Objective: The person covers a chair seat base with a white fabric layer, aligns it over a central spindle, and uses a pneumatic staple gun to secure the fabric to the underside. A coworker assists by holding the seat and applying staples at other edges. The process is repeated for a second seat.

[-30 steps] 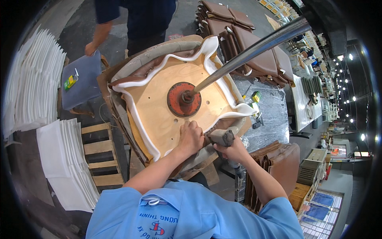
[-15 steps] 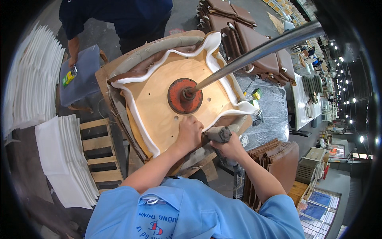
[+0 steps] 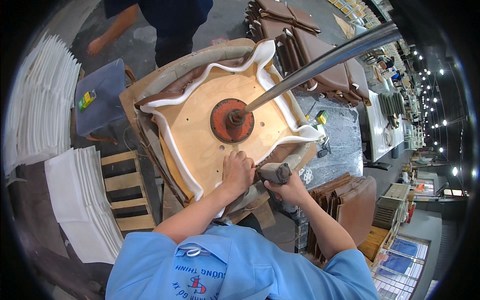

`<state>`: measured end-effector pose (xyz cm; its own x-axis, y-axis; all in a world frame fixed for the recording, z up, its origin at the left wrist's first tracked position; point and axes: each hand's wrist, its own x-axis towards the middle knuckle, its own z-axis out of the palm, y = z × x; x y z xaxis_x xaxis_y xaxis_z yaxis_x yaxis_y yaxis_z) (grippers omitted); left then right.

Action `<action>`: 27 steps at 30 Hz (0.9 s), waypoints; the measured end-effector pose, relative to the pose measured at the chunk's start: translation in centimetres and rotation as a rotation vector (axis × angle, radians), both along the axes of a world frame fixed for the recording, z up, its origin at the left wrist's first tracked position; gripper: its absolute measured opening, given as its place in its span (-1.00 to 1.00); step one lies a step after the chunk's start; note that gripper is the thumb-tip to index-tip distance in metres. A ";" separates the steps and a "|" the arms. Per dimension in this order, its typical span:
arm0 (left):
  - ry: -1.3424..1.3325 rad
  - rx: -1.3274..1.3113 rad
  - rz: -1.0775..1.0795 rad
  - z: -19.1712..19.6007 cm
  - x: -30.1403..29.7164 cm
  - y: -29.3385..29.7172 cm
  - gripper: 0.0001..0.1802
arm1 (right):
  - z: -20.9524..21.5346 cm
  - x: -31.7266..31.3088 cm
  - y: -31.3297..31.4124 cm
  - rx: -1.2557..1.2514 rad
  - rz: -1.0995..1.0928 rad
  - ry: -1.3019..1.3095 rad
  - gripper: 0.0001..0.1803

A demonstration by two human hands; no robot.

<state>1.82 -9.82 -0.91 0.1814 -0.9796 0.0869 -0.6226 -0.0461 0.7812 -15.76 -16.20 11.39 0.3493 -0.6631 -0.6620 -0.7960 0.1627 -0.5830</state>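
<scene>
sitting far l., stacked white sheets; then blue-seated chair w/ yellow-green box on it. ctr: plywood seat board flat under red press disc. l. hand at board's near edge, fingers curled, can't tell if pinching anything. staple gun just beside, r. hand closed firmly round its handle. beyond, r.: brown upholstered seats, piled.

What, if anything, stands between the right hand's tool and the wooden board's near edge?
Nothing visible: the grey tool in the right hand has its nose at the near edge of the wooden board, beside the left hand; contact is unclear.
</scene>
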 end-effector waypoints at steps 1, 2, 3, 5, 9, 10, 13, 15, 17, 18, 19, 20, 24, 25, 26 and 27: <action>-0.001 -0.017 0.000 -0.1 0.1 -0.1 -0.93 | 0.0 0.1 -0.1 0.004 0.007 0.011 -0.62; 0.009 0.005 -0.016 -0.2 0.1 -0.1 -0.92 | 0.0 0.3 -0.1 0.008 0.014 0.023 -0.62; 0.002 -0.039 0.004 -0.3 0.1 0.0 -0.92 | 0.0 0.5 -0.1 0.009 0.014 0.023 -0.62; 0.025 -0.009 -0.012 -0.5 0.1 0.0 -0.90 | 0.3 1.0 -0.2 0.030 0.004 0.041 -0.62; 0.023 -0.057 0.001 -1.0 0.1 0.2 -0.91 | 0.9 2.0 -0.3 0.012 0.019 0.069 -0.61; 0.028 -0.072 0.003 -1.1 0.1 0.2 -0.91 | 1.0 2.2 -0.3 0.013 0.017 0.072 -0.61; 0.017 -0.115 -0.014 -1.3 0.4 0.3 -0.96 | 1.0 2.7 0.0 -0.012 -0.018 0.079 -0.61; 0.002 -0.116 -0.028 -1.3 0.6 0.2 -0.98 | 0.8 2.7 0.3 -0.031 -0.034 0.071 -0.61; 0.005 -0.042 -0.074 -1.4 1.0 -0.1 -0.96 | 0.7 2.5 0.6 -0.027 -0.042 0.056 -0.62; 0.012 -0.089 -0.049 -1.5 1.2 -0.2 -0.96 | 0.6 2.3 0.8 -0.056 -0.030 0.042 -0.63; 0.031 -0.085 -0.056 -1.7 1.6 -0.4 -0.95 | 0.6 2.2 0.8 -0.067 -0.021 0.024 -0.63; 0.054 -0.023 -0.073 -2.0 1.9 -0.5 -0.94 | 0.5 2.0 0.9 -0.069 -0.021 0.039 -0.63; 0.140 -0.172 -0.067 -2.6 2.9 -0.5 -0.93 | 0.1 2.3 1.4 -0.025 -0.039 0.004 -0.66; 0.163 -0.159 -0.071 -2.6 3.2 -0.6 -0.92 | 0.0 2.4 1.3 -0.014 -0.056 0.027 -0.67; 0.186 -0.071 -0.096 -2.3 3.4 -0.6 -0.90 | -0.1 2.5 1.4 0.004 -0.078 0.048 -0.68; 0.230 -0.113 -0.075 -1.9 3.6 -0.7 -0.90 | -0.2 2.6 1.5 -0.021 -0.073 0.046 -0.68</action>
